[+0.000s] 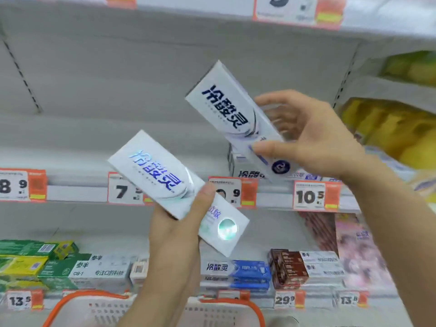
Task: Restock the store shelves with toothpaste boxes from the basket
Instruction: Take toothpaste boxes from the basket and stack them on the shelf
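My left hand (175, 234) grips a white toothpaste box (155, 171) with blue lettering and a round green seal, tilted up to the left in front of the middle shelf. My right hand (313, 140) holds a second white toothpaste box (226, 107) with dark blue lettering, tilted the same way, thumb across its lower end. Just behind it, white boxes of the same brand (247, 172) lie on the middle shelf (77, 193). The white basket with an orange rim (77, 300) sits at the bottom edge, below my arms; its contents are hidden.
The middle shelf is bare to the left of the stocked boxes. Price tags (316, 197) line the shelf edges. The lower shelf carries green boxes (35, 263), blue boxes (250, 272) and brown boxes (290, 267). Yellow packs (389, 131) fill the bay at right.
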